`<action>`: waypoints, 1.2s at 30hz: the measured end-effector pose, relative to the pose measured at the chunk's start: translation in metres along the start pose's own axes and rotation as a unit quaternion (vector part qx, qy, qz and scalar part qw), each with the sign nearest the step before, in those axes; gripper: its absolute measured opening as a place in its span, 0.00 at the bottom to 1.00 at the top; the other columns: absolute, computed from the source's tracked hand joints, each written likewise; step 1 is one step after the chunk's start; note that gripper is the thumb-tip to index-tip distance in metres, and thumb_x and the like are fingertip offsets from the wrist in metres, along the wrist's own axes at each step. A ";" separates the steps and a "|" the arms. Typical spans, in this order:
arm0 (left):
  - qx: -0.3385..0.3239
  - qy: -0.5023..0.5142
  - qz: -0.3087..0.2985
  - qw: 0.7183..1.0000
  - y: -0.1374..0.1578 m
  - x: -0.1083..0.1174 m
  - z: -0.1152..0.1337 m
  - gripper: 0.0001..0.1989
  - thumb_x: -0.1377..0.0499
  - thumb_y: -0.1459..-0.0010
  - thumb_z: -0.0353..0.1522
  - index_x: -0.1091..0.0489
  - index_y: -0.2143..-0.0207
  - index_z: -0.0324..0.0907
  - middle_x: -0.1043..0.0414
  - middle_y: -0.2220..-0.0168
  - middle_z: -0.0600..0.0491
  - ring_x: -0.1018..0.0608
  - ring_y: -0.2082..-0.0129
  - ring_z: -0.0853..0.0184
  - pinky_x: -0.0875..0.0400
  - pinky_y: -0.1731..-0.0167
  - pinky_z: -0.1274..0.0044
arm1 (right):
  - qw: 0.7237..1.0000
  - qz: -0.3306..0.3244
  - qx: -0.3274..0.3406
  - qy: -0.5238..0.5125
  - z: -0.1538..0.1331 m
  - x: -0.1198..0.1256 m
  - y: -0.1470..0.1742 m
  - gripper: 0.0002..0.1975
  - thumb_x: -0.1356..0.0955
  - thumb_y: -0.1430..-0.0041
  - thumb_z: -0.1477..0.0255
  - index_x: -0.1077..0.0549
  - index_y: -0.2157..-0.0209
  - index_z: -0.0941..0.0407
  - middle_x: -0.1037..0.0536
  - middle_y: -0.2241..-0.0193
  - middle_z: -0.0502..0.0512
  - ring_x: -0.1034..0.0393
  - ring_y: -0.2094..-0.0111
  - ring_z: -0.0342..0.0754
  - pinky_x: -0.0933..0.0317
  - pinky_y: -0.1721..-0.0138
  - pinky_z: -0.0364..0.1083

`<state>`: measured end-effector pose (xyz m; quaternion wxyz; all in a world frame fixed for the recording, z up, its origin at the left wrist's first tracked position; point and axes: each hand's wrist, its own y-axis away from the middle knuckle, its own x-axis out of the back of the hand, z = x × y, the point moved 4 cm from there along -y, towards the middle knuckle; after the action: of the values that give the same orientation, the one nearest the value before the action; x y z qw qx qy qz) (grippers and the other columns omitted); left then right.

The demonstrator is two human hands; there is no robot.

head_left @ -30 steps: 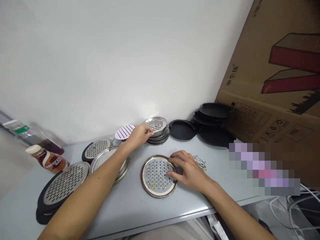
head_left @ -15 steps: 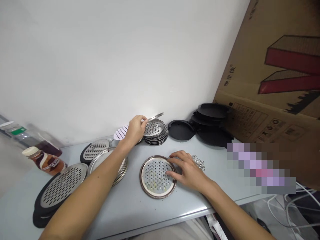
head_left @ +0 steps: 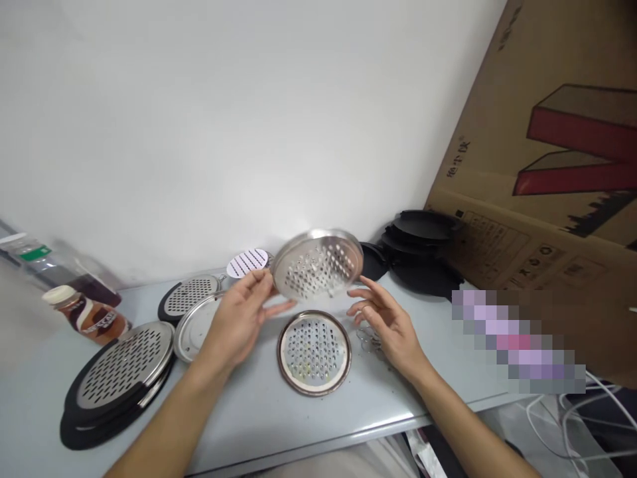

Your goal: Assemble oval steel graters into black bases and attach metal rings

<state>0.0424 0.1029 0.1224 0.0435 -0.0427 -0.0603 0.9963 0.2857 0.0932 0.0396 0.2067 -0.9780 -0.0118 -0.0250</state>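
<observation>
My left hand [head_left: 243,315] pinches the left rim of a round metal grater disc [head_left: 318,265], which is tilted up and slightly blurred above the table. Raised teeth show on its face. My right hand [head_left: 391,325] is at the disc's right edge with fingers apart and bent; its index fingertip is close to the rim, and I cannot tell if it touches. Below, another grater disc [head_left: 314,352] with a brown rim lies flat on the table. Wire clips [head_left: 369,340] lie partly hidden beside my right hand. The raised disc hides the stack of discs behind it.
Black round trays [head_left: 423,255] are piled at the back right by a large cardboard box [head_left: 497,219]. On the left are black-rimmed graters [head_left: 124,365], metal rings [head_left: 196,328], a white slotted disc [head_left: 249,263] and a drink bottle [head_left: 89,315]. White cables [head_left: 567,415] hang off the right side.
My left hand has brought the grater disc from above the back stack toward me, turning its toothed face into view. My right hand has lifted off the brown-rimmed disc toward the raised one.
</observation>
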 end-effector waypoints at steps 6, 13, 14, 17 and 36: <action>0.176 0.036 -0.027 0.983 0.038 0.012 -0.060 0.15 0.38 0.44 0.41 0.30 0.60 0.41 0.25 0.59 0.47 0.22 0.59 0.61 0.21 0.63 0.67 | 0.985 -0.055 -0.141 -0.086 0.009 -0.007 0.000 0.24 0.33 0.40 0.60 0.32 0.46 0.57 0.28 0.81 0.47 0.35 0.82 0.44 0.37 0.77 0.45; 0.218 -0.149 -0.081 0.961 0.050 0.025 -0.086 0.17 0.45 0.41 0.45 0.32 0.69 0.40 0.28 0.75 0.54 0.26 0.79 0.71 0.38 0.86 0.84 | 0.965 -0.114 -0.229 0.057 0.017 -0.007 0.003 0.27 0.35 0.42 0.54 0.29 0.48 0.58 0.31 0.86 0.45 0.39 0.86 0.42 0.49 0.85 0.40; 0.219 -0.173 -0.087 0.956 0.052 0.026 -0.088 0.17 0.46 0.40 0.45 0.33 0.70 0.40 0.29 0.75 0.55 0.27 0.82 0.72 0.41 0.87 0.84 | 0.964 -0.118 -0.223 0.087 0.017 -0.007 0.003 0.25 0.36 0.41 0.54 0.27 0.51 0.58 0.30 0.86 0.46 0.38 0.85 0.43 0.47 0.83 0.41; 0.184 -0.259 -0.082 0.945 0.055 0.028 -0.089 0.16 0.50 0.39 0.43 0.36 0.73 0.42 0.32 0.77 0.58 0.30 0.85 0.73 0.41 0.85 0.82 | 0.956 -0.133 -0.195 0.173 0.015 -0.010 0.002 0.23 0.37 0.39 0.55 0.25 0.55 0.58 0.29 0.86 0.47 0.36 0.84 0.44 0.41 0.78 0.43; 0.093 -0.488 -0.079 0.864 0.056 0.024 -0.072 0.14 0.55 0.35 0.34 0.37 0.74 0.44 0.26 0.71 0.50 0.24 0.68 0.61 0.36 0.68 0.74 | 0.902 -0.189 -0.084 0.379 0.008 -0.029 0.005 0.20 0.41 0.35 0.57 0.23 0.58 0.51 0.26 0.81 0.49 0.32 0.78 0.49 0.43 0.72 0.46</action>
<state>0.0209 0.0581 0.0424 0.0909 0.4579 0.0162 0.8842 0.2575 0.0917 0.0289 0.1044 -0.8880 -0.1151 -0.4328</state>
